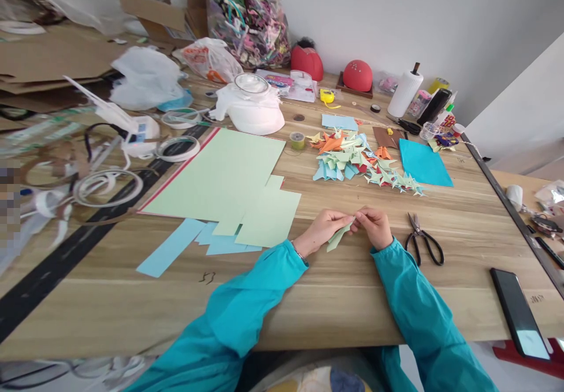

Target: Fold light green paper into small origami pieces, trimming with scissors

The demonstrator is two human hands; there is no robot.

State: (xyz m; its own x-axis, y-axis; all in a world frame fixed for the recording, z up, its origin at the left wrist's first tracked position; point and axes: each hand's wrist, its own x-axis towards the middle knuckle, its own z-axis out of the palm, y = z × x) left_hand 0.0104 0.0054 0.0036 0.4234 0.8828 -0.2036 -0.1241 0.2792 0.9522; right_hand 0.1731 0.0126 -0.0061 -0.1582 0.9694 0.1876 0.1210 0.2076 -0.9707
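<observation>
Above the front middle of the table, a small folded piece of light green paper is pinched between both hands. My left hand is closed on its left side, thumb on top. My right hand pinches the upper right tip of the same paper; the fingertips of the two hands nearly meet. Beyond them lies a pile of folded paper cranes in green, blue and orange. Black-handled scissors rest right of my right hand. To the left, light green sheets overlap blue paper strips.
A phone lies at the right front edge. Behind the cranes are a bright blue sheet, a yellow tape measure, a white bottle and red pincushion-like domes. Cable coils, bags and cardboard crowd the left.
</observation>
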